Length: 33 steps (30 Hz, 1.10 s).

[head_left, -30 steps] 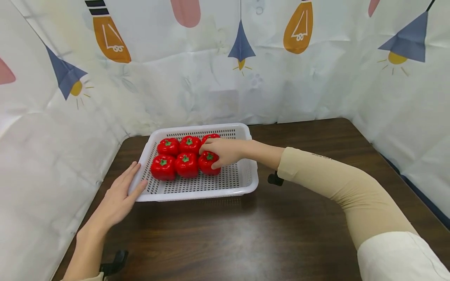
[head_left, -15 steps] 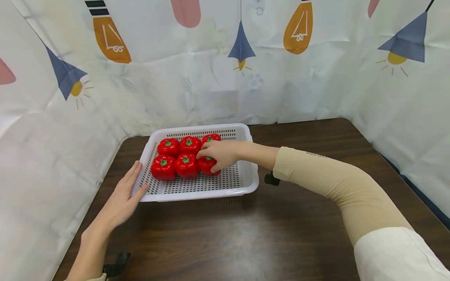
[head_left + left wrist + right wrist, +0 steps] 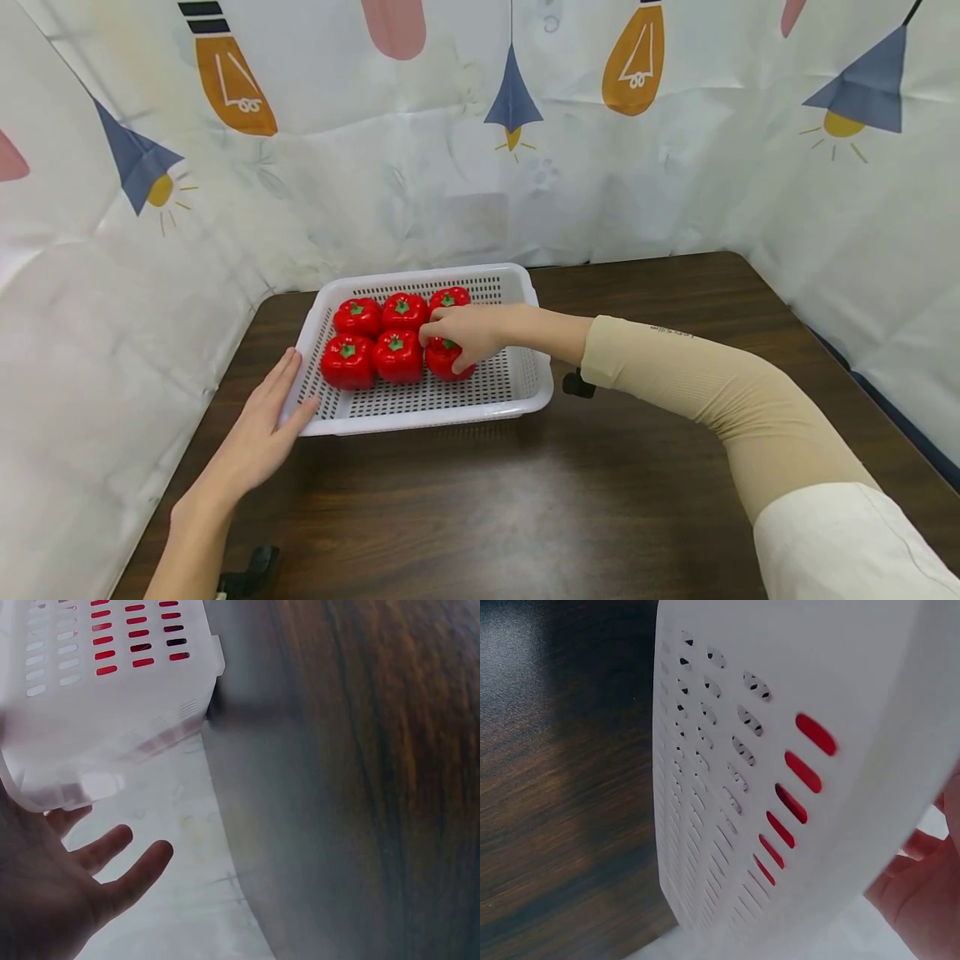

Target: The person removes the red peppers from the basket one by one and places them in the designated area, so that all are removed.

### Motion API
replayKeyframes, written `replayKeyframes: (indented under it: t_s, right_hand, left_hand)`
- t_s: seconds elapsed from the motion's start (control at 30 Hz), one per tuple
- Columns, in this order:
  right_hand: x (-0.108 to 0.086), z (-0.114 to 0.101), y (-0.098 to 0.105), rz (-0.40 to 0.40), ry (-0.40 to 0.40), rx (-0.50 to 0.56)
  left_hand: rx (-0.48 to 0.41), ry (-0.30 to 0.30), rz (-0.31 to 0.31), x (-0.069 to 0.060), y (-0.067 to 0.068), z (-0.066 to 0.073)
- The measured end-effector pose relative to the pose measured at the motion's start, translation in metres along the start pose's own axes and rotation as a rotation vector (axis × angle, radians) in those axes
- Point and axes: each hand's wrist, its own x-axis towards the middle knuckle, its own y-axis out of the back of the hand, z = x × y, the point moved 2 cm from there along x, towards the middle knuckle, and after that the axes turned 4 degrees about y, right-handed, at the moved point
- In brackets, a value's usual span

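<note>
Several red bell peppers (image 3: pixel 347 362) stand in two rows in a white slotted basket (image 3: pixel 420 418), green stems up. My right hand (image 3: pixel 480 332) reaches over the basket's right side, fingers and thumb curled round the front-right pepper (image 3: pixel 446 360) and partly covering it. With fingers extended, my left hand (image 3: pixel 255 433) rests at the basket's left end, thumb over the rim. The left wrist view shows my left hand (image 3: pixel 60 885) beside the basket's end wall (image 3: pixel 105 712). Through the slots in the right wrist view, red shows; my right hand (image 3: pixel 926 881) is partly hidden behind the basket (image 3: pixel 870 772).
A dark brown wooden table (image 3: pixel 487 508) carries the basket near its back edge. Behind and at both sides hangs a white curtain (image 3: pixel 337 192) printed with lamps and bulbs.
My right hand has shifted slightly left over the front-right pepper, and more of the back-right pepper now shows. My left hand has edged slightly right along the basket's end.
</note>
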Motion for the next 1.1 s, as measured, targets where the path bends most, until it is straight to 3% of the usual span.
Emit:
replayKeyframes:
  t_s: [0.2,0.53,1.1]
  right_hand:
    - [-0.003,0.0,-0.002,-0.004,0.013,0.017]
    - [-0.017,0.0,0.0,0.04,0.04,0.053]
    - [-0.069,0.003,0.024,0.172,0.03,0.12]
  left_hand:
    - [-0.004,0.023,-0.015,0.0,-0.001,0.0]
    - [-0.015,0.011,-0.008,0.001,-0.002,-0.002]
    - [-0.014,-0.004,0.009,0.001,-0.001,-0.002]
